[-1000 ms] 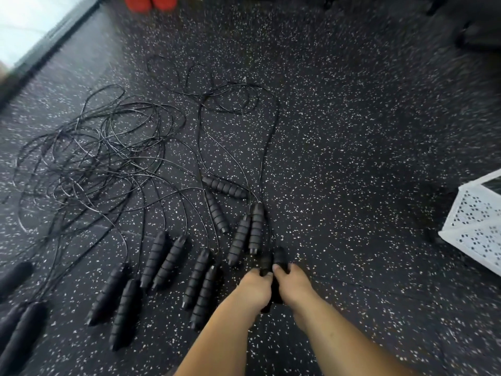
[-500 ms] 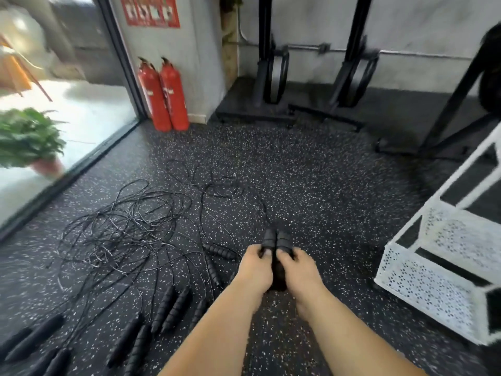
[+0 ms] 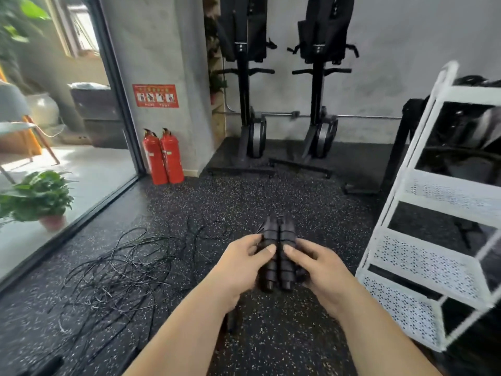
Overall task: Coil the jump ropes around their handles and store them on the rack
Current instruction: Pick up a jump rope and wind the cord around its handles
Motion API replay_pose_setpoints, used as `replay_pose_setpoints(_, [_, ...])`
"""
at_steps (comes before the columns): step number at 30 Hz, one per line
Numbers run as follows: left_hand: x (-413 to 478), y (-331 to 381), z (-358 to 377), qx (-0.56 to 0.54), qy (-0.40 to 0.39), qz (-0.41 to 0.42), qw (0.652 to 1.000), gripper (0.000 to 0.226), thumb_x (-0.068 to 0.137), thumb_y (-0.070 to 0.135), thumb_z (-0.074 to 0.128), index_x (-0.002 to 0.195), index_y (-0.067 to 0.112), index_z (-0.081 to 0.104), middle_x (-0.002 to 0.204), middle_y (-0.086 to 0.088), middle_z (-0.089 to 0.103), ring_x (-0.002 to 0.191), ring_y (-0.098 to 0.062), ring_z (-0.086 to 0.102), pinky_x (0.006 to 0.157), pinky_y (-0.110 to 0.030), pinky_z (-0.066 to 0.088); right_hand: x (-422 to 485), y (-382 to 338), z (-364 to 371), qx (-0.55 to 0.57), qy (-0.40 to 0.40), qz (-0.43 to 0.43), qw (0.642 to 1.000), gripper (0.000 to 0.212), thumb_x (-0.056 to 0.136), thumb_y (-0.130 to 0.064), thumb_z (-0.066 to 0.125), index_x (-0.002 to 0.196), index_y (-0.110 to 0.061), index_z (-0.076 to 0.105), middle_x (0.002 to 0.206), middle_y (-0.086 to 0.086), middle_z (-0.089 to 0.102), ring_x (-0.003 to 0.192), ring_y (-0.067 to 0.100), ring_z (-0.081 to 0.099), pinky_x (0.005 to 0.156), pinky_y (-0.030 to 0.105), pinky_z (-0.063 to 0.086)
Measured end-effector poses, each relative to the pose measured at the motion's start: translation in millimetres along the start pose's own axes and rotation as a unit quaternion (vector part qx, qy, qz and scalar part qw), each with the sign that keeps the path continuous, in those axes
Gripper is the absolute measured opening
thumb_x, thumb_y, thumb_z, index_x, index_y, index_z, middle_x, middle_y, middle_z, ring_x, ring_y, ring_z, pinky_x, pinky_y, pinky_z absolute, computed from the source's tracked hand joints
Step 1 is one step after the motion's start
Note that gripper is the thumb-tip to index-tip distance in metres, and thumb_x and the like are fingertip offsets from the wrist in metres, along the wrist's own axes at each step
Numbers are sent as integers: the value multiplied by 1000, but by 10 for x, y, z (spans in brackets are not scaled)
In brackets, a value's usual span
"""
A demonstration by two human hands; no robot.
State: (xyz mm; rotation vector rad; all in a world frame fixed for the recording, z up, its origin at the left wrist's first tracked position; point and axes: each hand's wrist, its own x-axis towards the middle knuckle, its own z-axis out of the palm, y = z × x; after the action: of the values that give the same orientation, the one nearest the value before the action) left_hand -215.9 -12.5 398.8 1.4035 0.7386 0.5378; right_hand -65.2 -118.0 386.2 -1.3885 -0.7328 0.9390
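Both hands — left hand [image 3: 245,263] and right hand [image 3: 315,263] — grasp the paired handles [image 3: 278,246] side by side above the floor [image 3: 271,202], presumably aligned for coiling, with the rack [image 3: 423,256] near the right — loose ropes [image 3: 127,267] lie left.

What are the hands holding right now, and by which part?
Both grip the jump rope handles, held side by side: left hand around the left one's middle, right hand around the right one's.
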Motion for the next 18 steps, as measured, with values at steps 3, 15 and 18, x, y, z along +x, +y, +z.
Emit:
replay_pose_setpoints(3, [-38,-128,-67,-31,-10,-18,999,24,111,25,59,130,27,72,123,-1,79,116,-26,75,94,-63,61,49,66,10,-12,23,-18,999,39,90,-30,81,128,-26,76,122,2,78,119,21,72,112,51,52])
replay_pose_setpoints(15, [465,-361,-361,-48,27,-50,997,24,113,20,55,130,24,71,121,-3,79,114,-26,76,93,-63,62,527,279,190,-150,19,-76,986,38,96,-24,80,132,-32,71,115,-14,78,110,3,71,101,30,54])
replay_pose_setpoints(18, [600,-429,-362,-34,41,-89,995,25,111,16,50,125,23,70,115,-4,81,111,-28,77,92,-66,61,620,345,211,-232,19,-97,968,41,92,-25,83,130,-35,71,112,-22,76,107,-1,70,100,32,56])
